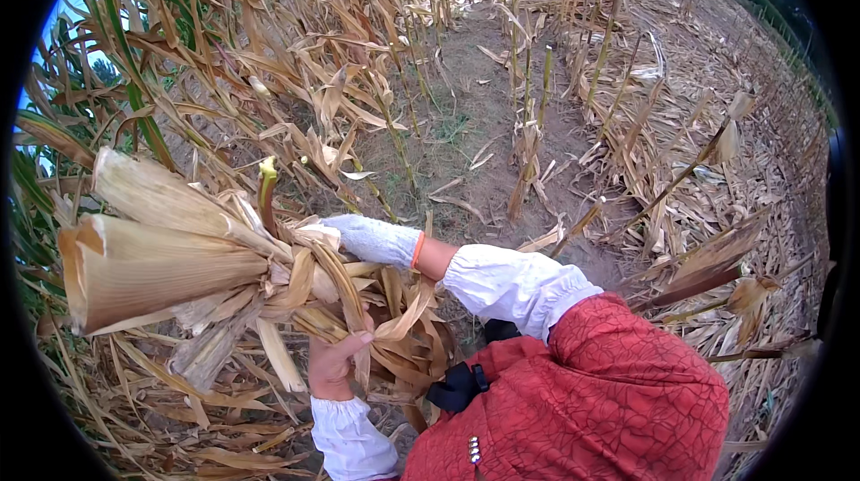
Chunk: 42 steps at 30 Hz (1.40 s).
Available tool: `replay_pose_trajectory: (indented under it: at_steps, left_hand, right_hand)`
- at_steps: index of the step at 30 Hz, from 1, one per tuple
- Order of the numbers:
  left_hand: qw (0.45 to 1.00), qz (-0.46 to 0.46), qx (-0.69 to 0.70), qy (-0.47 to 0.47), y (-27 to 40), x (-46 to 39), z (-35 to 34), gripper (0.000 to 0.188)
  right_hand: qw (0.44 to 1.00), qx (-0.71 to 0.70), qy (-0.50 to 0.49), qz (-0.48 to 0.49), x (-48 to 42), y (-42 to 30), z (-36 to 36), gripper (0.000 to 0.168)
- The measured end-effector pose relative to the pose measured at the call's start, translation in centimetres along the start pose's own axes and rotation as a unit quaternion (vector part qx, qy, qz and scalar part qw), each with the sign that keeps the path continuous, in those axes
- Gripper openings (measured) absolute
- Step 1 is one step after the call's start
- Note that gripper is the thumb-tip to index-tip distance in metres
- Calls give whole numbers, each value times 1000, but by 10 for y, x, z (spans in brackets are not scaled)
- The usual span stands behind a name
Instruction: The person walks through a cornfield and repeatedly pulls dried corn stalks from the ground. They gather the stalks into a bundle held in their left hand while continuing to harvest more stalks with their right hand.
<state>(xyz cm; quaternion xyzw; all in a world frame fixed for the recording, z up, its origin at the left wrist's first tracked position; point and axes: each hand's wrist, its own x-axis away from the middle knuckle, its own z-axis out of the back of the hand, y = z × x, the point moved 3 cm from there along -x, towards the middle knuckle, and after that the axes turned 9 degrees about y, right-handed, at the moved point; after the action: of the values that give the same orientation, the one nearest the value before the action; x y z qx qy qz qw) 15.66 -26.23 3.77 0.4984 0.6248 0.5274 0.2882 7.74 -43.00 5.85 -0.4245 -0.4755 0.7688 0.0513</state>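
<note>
A bundle of dry corn leaves and husks (302,279) is held up in front of my body. Broad tan husks (181,252) flare from its left end, and a cut corn stalk (268,195) with a pale green tip stands up beside them. My left hand (336,357), bare, grips long dry leaves on the lower side, its thumb lying across them. On the upper side, my right hand (373,239), in a grey knit glove with an orange cuff, is closed against the bundle. The leaves hide its fingertips.
Dry standing corn plants (255,64) crowd the upper left. Cut stalks (545,84) stick up from bare soil (463,105). Slanted stalks (685,175) rise on the right over leaf litter (752,212). More fallen leaves (228,441) cover the ground at the lower left.
</note>
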Motion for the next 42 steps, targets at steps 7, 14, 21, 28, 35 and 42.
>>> replay_pose_trajectory:
  at_steps: [7,14,21,28,35,42]
  left_hand:
    - [999,42,-15,19,6,-17,10,59]
    - [997,-28,-52,51,21,-29,18,62]
    - [997,15,-64,36,23,-33,16,64]
    - [996,-8,-89,20,28,-37,11,66]
    - [984,-49,-169,40,28,-51,18,50]
    - [911,-204,-318,166,10,-72,28,46]
  right_hand:
    - [984,178,-24,8,8,8,15,26]
    - [982,175,-28,-70,30,46,6,29]
    - [990,-23,-8,-137,43,69,-13,33]
    - [940,-151,7,-306,35,19,-5,42]
    - [918,-223,50,-324,47,52,5,35]
    - [942,-190,88,-263,51,51,-7,35]
